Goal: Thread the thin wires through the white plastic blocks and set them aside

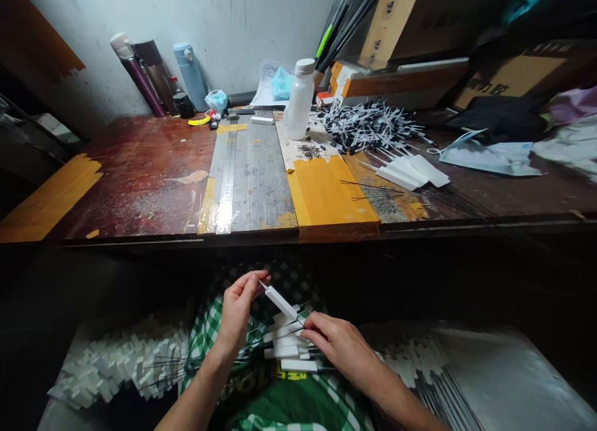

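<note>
A slim white block [281, 303] is held up over the lap, slanting down to the right, with a thin pale tip at its upper end and a dark thin rod at its lower end. My left hand [239, 310] is closed in a pinch on the pale tip. Thumb and fingers of my right hand [338, 342] pinch the dark rod by the block's lower end. Several similar white blocks with rods [291, 351] lie on the green checked apron [275, 403] just beneath both hands.
Ahead stands a worktable [153, 188] with a metal ruler [227, 194], a white bottle [301, 101], a heap of black-and-white sticks [368, 126] and white blocks [410, 171]. A pile of white blocks [121, 356] lies low left; rodded pieces [420, 369] lie low right.
</note>
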`<action>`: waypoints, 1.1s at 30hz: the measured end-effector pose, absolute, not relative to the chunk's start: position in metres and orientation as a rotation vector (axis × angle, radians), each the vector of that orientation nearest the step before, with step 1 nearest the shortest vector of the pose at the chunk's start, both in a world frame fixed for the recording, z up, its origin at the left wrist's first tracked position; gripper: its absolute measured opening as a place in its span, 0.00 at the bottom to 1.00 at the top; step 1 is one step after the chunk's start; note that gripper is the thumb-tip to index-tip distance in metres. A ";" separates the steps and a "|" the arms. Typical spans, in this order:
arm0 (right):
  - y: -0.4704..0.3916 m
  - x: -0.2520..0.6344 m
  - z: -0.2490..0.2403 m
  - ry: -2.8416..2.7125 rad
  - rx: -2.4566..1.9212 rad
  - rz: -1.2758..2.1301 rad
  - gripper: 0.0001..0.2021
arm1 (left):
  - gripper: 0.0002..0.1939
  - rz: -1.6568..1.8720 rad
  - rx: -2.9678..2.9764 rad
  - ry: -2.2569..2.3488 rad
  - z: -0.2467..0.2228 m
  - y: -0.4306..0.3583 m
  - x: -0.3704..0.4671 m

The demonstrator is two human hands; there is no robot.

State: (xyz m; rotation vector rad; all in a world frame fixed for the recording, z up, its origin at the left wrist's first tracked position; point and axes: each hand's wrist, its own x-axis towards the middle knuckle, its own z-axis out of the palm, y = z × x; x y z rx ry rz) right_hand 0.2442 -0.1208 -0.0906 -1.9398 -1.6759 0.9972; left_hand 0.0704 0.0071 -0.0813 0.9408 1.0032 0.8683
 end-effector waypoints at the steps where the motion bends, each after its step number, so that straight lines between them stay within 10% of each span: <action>1: -0.121 0.244 -0.091 -1.670 -1.948 0.995 0.07 | 0.18 0.868 0.944 1.003 -0.082 0.007 0.070; 33: -0.116 0.245 -0.093 -1.462 -1.880 1.278 0.13 | 0.15 0.827 0.910 0.883 -0.085 -0.004 0.071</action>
